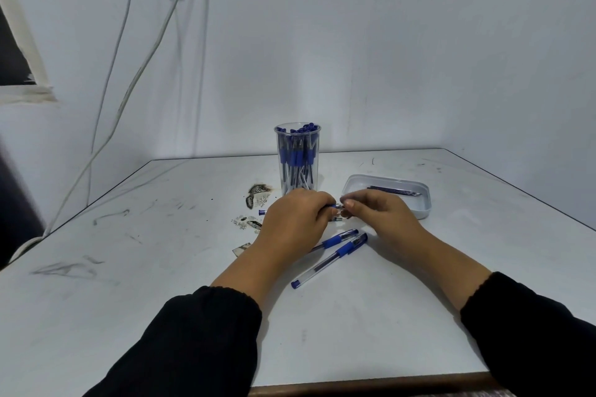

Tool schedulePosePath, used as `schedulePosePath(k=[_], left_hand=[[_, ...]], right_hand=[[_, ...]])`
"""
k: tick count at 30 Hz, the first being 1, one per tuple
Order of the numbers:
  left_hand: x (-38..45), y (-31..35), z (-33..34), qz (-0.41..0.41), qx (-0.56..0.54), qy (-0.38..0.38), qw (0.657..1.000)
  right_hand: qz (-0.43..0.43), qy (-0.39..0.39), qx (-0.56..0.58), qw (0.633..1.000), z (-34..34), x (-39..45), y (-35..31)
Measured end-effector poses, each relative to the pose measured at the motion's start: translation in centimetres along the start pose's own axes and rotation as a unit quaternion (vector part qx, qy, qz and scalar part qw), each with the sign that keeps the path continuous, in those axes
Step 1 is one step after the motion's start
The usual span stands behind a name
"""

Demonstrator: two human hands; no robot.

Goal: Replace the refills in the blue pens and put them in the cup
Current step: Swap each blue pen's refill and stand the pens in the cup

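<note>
Clear plastic, blue-tipped — a slim pen (pixel 336 208) is pinched between the curled left hand (pixel 295 219) and right hand (pixel 375 211), just before the tall transparent cup (pixel 298 159) of pens. Two blue-gripped clear pens (pixel 335 250) lie on the scuffed white table (pixel 161 235) — thin refills rest in the shallow translucent tray (pixel 388 195).

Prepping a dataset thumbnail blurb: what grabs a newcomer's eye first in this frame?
First, the left hand and right hand meeting mid-table, both gripping a small blue pen part between them. Just behind stands a clear cup packed with blue pens; to its right sits a shallow white tray holding refills. Two blue pens lie loose on the table under the hands.
</note>
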State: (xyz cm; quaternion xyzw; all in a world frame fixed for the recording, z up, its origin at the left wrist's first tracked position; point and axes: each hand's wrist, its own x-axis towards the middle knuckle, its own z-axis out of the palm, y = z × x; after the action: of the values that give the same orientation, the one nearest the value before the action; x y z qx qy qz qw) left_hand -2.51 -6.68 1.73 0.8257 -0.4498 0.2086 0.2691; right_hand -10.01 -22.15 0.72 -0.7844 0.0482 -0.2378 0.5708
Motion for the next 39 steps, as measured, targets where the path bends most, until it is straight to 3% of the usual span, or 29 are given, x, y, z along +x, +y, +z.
schedulePosePath(k=[17,25,29,33,39], left_hand=[[0.0,0.1,-0.1,-0.016,0.009,-0.019,1.0],[0.1,-0.3,-0.4,-0.045,0.018,0.007,0.999],[0.1,-0.4,-0.7,-0.06,0.009,0.02,0.998],[0.0,-0.4,-0.6,-0.061,0.007,0.019,0.998],[0.0,-0.3,-0.5,-0.06,0.016,0.012,0.998]], right_hand=[[0.003,0.017,-0.022,1.0,-0.1,-0.1,-0.3],[0.008,0.054,0.009,0.998,-0.9,0.1,-0.8],[-0.001,0.075,-0.154,0.985,-2.1,0.6,0.2],[0.012,0.022,-0.363,0.931,-2.5,0.9,1.7],[-0.034,0.001,-0.421,0.906,-2.6,0.8,1.5]])
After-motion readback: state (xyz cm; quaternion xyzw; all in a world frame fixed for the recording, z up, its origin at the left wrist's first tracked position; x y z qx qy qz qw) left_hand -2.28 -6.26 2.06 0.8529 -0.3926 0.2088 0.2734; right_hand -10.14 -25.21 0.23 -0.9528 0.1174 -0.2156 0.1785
